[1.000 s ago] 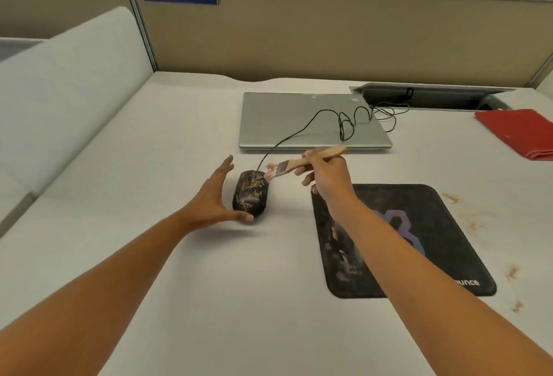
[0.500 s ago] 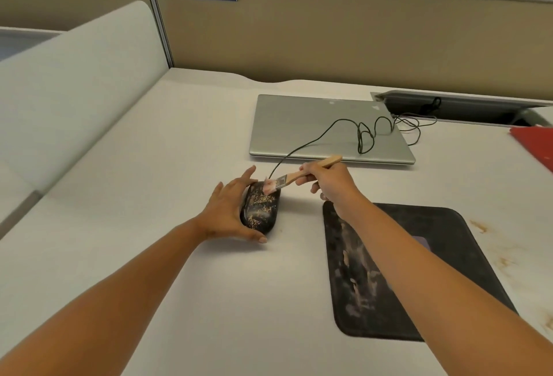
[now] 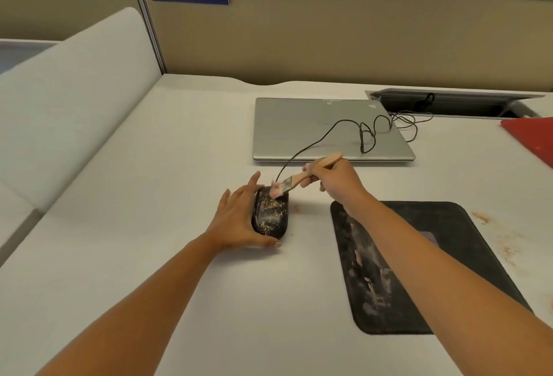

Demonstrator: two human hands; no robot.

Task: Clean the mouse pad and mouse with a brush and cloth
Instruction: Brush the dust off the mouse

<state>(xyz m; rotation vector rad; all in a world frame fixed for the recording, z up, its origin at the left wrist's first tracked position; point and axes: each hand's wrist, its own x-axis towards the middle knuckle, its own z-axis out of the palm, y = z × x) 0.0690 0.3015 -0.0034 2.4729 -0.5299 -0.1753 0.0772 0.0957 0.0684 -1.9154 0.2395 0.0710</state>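
A black wired mouse [image 3: 270, 215] speckled with tan crumbs sits on the white desk. My left hand [image 3: 239, 220] cups its left side and near end, thumb under the near edge. My right hand [image 3: 335, 181] grips the wooden handle of a small brush [image 3: 302, 179], whose pale bristles touch the far end of the mouse. The black mouse pad [image 3: 449, 235], smeared with pale dirt, lies to the right under my right forearm. A red cloth [image 3: 532, 139] shows at the right edge.
A closed silver laptop [image 3: 317, 127] lies behind the mouse, with the mouse cable [image 3: 368, 133] looped over it. An open cable tray [image 3: 449, 103] sits at the back right. Brown stains [image 3: 490, 226] mark the desk right of the pad. Beige partitions enclose the desk.
My left hand closed in from beside the mouse and now holds it. The brush bristles have come down onto the mouse's far end. The view shifted left, cutting off most of the red cloth.
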